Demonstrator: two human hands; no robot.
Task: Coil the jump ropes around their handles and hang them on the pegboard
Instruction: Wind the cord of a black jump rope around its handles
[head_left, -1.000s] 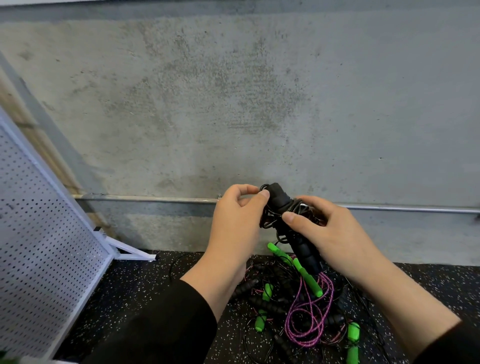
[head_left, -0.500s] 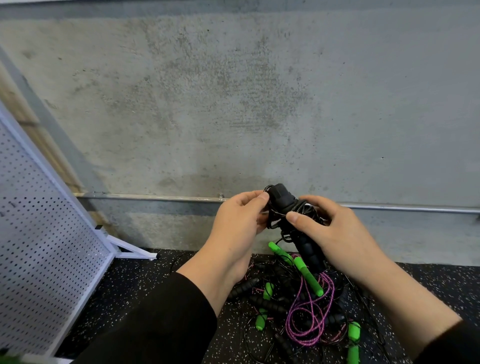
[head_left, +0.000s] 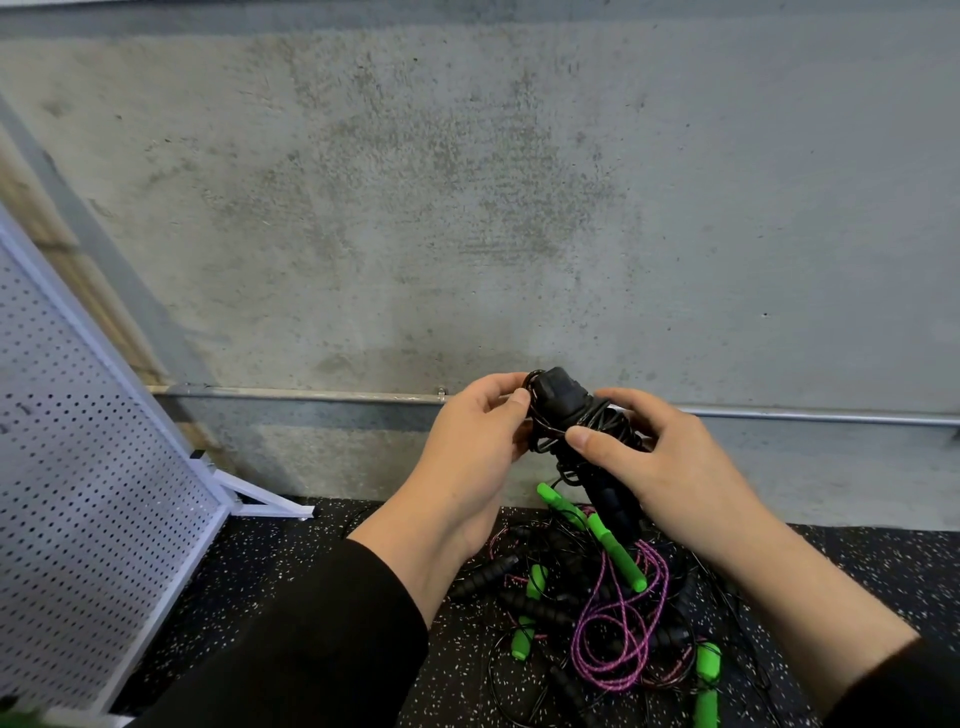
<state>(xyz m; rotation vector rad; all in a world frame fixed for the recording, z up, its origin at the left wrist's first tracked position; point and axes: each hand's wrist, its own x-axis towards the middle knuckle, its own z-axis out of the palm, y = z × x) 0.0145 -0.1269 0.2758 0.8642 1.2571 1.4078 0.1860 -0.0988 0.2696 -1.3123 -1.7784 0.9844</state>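
Before concrete wall (head_left: 467, 208), black cord-wrapped handles (head_left: 576, 415).

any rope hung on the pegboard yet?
No, the visible part of the pegboard is bare; both hands hold the black rope bundle.

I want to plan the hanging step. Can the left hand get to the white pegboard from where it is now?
Probably yes. The pegboard stands on the left hand's own side with open floor between, but that hand now pinches the cord on the black handles, so it must let go or carry them.
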